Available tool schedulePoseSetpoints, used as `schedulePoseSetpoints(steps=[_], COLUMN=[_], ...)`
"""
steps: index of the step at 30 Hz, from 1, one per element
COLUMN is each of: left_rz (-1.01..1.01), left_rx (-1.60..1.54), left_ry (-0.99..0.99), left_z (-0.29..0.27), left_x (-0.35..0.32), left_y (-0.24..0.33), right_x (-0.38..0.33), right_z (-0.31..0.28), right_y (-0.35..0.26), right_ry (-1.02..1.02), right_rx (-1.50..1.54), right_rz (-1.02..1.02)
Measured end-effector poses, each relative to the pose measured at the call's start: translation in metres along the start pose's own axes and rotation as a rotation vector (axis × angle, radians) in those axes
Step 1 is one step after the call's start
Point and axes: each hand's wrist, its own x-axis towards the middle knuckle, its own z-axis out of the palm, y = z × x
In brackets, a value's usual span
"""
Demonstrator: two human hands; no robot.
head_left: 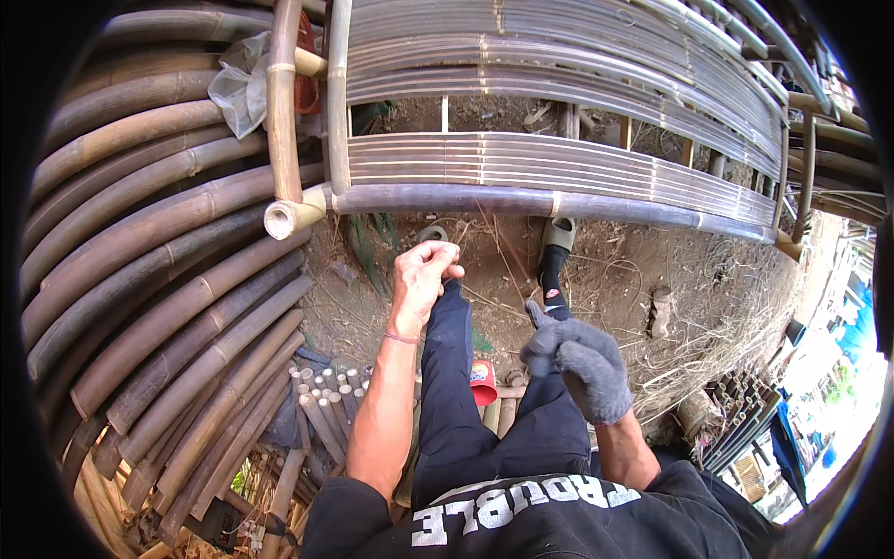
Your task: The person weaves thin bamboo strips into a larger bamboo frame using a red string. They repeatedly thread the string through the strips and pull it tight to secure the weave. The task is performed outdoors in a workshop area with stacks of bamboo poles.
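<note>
- Near the middle of the frame, the bare left hand (424, 272) is raised above the knee, its fingers curled shut in a pinch; what they pinch is too thin to make out for certain.
- Right of centre and lower, the right hand (582, 363) wears a grey knit glove, its fingers bunched closed around something small that cannot be told.
- Both forearms rise from the lower edge, the left one long and nearly upright, the right one shorter and leaning left.
- Just above the hands, a thick dark bamboo pole (559, 203) lies with its long axis running left to right, dipping toward the right edge.
- Above that pole, a panel of thin bamboo slats (559, 158) runs the same way, curving with the lens.
- At the left of the frame, a stack of heavy bamboo poles (158, 279) slants from lower left to upper right.
- Between the legs, a small red cup (482, 380) sits by short cut bamboo pieces (326, 396) on the dirt ground (689, 289).
</note>
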Motion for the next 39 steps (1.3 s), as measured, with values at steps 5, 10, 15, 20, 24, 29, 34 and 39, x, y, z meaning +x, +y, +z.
schedulePoseSetpoints(steps=[5,10,15,20,24,29,34,39], left_rz=[0.139,0.304,0.196,0.288,0.188,0.039,0.451,0.838], left_rx=[0.487,0.864,0.923,0.720,0.637,0.154,0.321,0.683], left_ry=[-0.075,-0.070,-0.286,-0.331,-0.328,-0.364,-0.357,-0.384], left_z=[0.005,-0.004,-0.009,-0.016,-0.028,-0.026,-0.004,-0.002], left_x=[-0.069,-0.095,-0.079,-0.093,-0.126,-0.161,-0.175,-0.176], left_y=[0.053,0.077,0.089,0.106,0.119,0.123,0.126,0.140], right_x=[0.018,0.045,0.052,0.036,0.012,-0.022,-0.016,-0.005], right_z=[-0.003,0.031,0.062,0.071,0.084,0.088,0.094,0.072], right_y=[0.002,-0.007,-0.004,0.022,-0.012,-0.036,-0.056,-0.053], right_ry=[-0.059,-0.111,-0.083,0.169,0.287,0.008,-0.096,-0.085], right_rx=[-0.396,-0.833,-0.962,-1.385,-1.350,-1.481,-1.320,-0.801], right_rz=[0.060,0.071,-0.023,-0.574,-0.882,-0.666,-0.676,-0.374])
